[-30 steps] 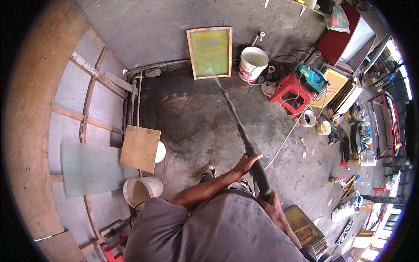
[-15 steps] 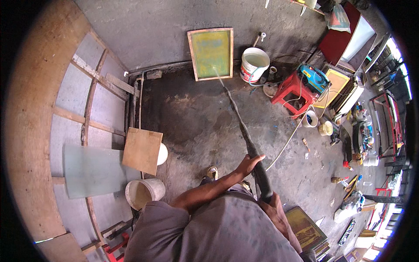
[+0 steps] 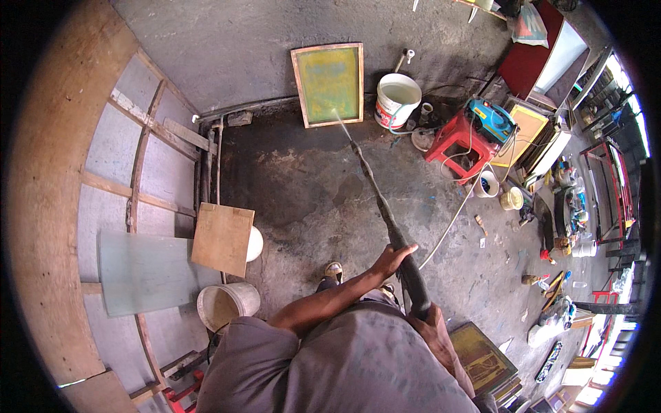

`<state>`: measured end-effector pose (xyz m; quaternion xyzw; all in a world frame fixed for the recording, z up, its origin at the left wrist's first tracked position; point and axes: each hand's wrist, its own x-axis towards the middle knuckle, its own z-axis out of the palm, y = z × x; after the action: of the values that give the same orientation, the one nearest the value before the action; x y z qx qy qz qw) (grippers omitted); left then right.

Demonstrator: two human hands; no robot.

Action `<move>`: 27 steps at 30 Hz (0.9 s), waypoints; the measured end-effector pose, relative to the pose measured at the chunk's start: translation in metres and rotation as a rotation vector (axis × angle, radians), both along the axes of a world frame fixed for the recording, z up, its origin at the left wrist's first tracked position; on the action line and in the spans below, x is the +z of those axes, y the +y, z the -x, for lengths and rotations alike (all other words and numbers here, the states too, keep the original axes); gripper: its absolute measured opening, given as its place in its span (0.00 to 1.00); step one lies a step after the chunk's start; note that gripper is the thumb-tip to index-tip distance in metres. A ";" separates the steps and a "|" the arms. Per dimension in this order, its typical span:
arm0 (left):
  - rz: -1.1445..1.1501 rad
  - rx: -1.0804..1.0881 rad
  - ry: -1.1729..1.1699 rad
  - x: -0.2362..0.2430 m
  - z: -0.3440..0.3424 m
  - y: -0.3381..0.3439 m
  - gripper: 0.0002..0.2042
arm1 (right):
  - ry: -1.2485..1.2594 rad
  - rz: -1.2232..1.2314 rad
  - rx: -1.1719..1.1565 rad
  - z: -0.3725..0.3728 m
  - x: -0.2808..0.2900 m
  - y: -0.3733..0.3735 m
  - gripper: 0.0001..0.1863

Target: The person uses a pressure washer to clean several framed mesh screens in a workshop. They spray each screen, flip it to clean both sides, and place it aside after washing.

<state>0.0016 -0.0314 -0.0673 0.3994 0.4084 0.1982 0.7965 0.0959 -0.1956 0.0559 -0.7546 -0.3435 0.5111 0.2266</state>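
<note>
Both of my hands grip a long dark pressure washer wand (image 3: pixel 385 213) that slants away from my body toward the far wall. My left hand (image 3: pixel 394 261) wraps round its shaft, thumb lying across the top. Closer to my body, my right hand (image 3: pixel 429 318) is closed on the thick rear end, its fingers partly hidden. A thin white water jet leaves the tip and strikes the lower middle of a screen printing frame (image 3: pixel 329 76). This wooden frame with yellow-green mesh leans upright on the grey wall, its lower edge on the wet floor.
Right of the frame stand a white bucket of water (image 3: pixel 398 96) and a red stool (image 3: pixel 463 143) bearing a blue pressure washer (image 3: pixel 492 122). Its pale hose (image 3: pixel 451 224) crosses the floor. On my left are another bucket (image 3: pixel 231 303), a wooden board (image 3: pixel 222 239) and a glass sheet (image 3: pixel 144 272).
The wand's tip has shifted slightly left, and the jet lands slightly left of its earlier spot on the mesh. The whole view has also shifted a little. Both hands keep their grip.
</note>
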 end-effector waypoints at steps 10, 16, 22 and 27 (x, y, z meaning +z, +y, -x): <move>0.015 -0.017 0.019 -0.005 0.004 0.003 0.19 | -0.007 0.034 0.023 0.002 0.003 0.006 0.21; 0.034 0.028 -0.034 -0.007 0.007 0.004 0.20 | -0.050 -0.005 -0.011 0.014 0.010 0.010 0.19; 0.048 -0.008 0.024 -0.009 0.014 0.006 0.19 | -0.002 0.039 0.047 0.007 -0.003 0.009 0.22; 0.094 -0.057 -0.093 -0.014 0.006 0.002 0.18 | -0.065 0.075 -0.026 0.021 0.010 0.013 0.22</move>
<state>-0.0045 -0.0290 -0.0814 0.3635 0.3681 0.1747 0.8377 0.0749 -0.1823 0.0661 -0.7831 -0.3213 0.4961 0.1935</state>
